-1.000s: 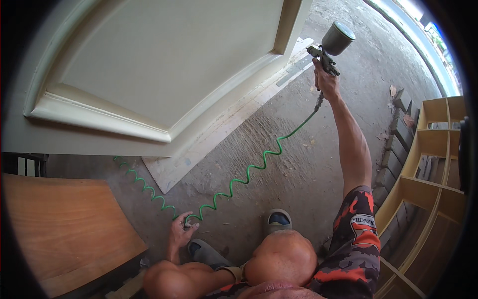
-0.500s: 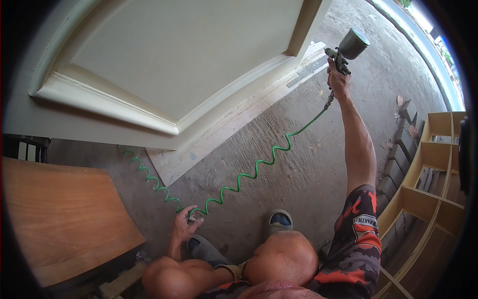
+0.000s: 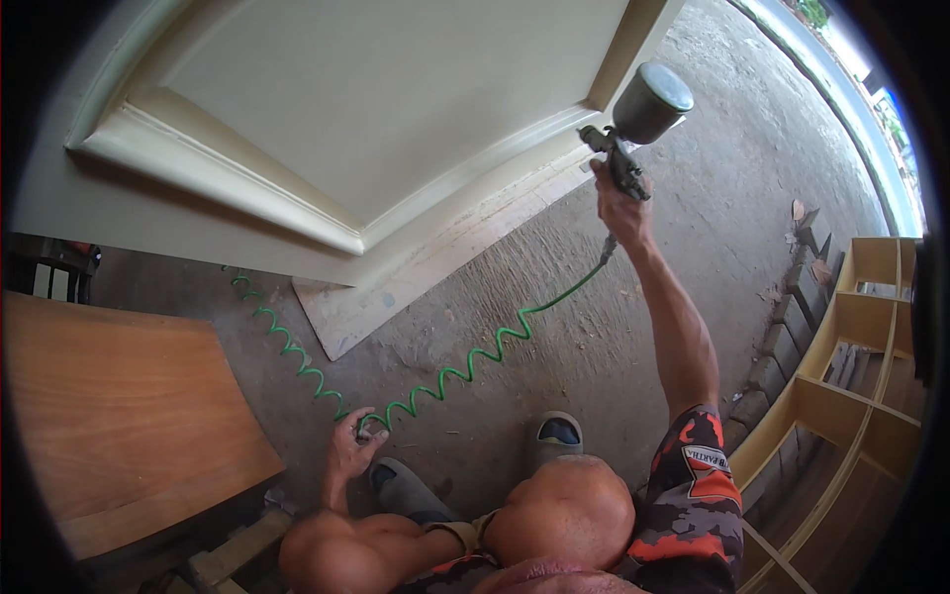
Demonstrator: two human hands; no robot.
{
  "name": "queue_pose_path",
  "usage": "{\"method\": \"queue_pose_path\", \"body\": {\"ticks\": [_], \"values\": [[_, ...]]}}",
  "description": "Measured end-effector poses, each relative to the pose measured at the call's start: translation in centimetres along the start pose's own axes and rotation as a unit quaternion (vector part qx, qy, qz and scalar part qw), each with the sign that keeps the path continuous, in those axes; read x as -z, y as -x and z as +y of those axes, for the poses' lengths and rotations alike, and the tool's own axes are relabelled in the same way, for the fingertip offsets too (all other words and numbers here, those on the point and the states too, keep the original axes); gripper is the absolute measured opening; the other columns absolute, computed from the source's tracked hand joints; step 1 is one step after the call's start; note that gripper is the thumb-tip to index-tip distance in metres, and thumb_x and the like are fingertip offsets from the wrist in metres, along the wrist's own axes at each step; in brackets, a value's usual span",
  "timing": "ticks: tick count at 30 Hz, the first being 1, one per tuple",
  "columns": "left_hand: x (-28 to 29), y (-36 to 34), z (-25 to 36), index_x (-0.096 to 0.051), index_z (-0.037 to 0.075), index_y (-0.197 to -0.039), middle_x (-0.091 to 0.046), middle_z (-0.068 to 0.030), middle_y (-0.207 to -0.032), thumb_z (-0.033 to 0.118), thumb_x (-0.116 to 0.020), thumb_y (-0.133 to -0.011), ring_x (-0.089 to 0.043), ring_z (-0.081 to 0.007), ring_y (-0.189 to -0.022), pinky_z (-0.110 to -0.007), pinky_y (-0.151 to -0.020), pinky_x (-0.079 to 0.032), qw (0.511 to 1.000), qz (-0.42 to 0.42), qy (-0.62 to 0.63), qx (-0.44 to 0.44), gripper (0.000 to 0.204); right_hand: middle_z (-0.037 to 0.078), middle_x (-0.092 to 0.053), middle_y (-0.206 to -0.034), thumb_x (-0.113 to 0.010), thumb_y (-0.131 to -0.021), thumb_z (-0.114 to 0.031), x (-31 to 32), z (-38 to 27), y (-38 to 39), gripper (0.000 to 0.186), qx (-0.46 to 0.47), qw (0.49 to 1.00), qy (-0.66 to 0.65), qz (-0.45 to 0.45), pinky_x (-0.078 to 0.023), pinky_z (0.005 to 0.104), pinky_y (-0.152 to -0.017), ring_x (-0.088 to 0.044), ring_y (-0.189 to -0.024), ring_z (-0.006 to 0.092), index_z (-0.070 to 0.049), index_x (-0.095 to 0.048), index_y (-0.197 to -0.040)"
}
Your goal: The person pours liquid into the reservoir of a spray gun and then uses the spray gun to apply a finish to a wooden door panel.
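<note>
My right hand (image 3: 623, 206) is closed round the handle of a spray gun (image 3: 621, 168) with a grey metal paint cup (image 3: 648, 104) on top. The gun's nozzle points left, towards a cream panelled door (image 3: 386, 109) that stands across the upper part of the view. From the gun's base a coiled green air hose (image 3: 475, 361) runs down to my left hand (image 3: 351, 444). My left fingers are curled round the hose near my left foot, and beyond them its coils continue towards the door's lower left.
A pale board (image 3: 406, 282) lies on the concrete floor under the door. Brown wooden panel (image 3: 139, 416) at the left; a wooden frame with open compartments (image 3: 841, 396) at the right, beside a row of bricks (image 3: 777, 346). My sandalled feet (image 3: 559, 431) are below.
My right hand has brought the spray gun left and nearer to me, along the door's edge. The hose between my hands hangs with tighter coils. My left hand has shifted slightly left, still holding it.
</note>
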State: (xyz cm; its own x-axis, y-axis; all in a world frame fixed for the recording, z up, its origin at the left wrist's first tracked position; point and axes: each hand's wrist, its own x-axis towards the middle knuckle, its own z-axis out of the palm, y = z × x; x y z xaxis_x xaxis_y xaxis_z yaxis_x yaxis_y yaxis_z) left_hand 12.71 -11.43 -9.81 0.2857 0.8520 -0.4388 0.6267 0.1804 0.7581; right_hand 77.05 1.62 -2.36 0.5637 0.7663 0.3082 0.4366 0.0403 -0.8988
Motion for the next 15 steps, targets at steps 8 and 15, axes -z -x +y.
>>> {"method": "queue_pose_path", "body": {"ticks": [8, 15], "values": [[2.4, 1.9, -0.3, -0.07, 0.004, -0.141, -0.063, -0.0023, -0.091, 0.029, -0.091, -0.086, -0.058, -0.0124, -0.079, -0.032, -0.073, -0.053, 0.999, 0.023, -0.025, 0.02, 0.064, 0.0, -0.052, -0.068, -0.079, -0.104, -0.027, -7.2, -6.3, 8.4, 0.031, -0.024, 0.999, 0.002, -0.044, -0.042, 0.0358, -0.058, -0.046, -0.067, 0.0092, 0.001, -0.07, -0.094], [3.7, 3.5, -1.6, -0.072, 0.004, -0.137, -0.063, 0.0005, -0.093, 0.026, -0.09, -0.086, -0.055, -0.0096, -0.079, -0.029, -0.072, -0.05, 0.998, 0.035, -0.028, 0.041, 0.058, 0.006, -0.051, -0.062, -0.084, -0.101, -0.025, -14.0, -7.8, 15.2, 0.038, 0.015, 0.996, -0.032, -0.085, -0.043, 0.0386, -0.054, -0.045, -0.06, 0.0124, -0.003, -0.057, -0.083]]}}
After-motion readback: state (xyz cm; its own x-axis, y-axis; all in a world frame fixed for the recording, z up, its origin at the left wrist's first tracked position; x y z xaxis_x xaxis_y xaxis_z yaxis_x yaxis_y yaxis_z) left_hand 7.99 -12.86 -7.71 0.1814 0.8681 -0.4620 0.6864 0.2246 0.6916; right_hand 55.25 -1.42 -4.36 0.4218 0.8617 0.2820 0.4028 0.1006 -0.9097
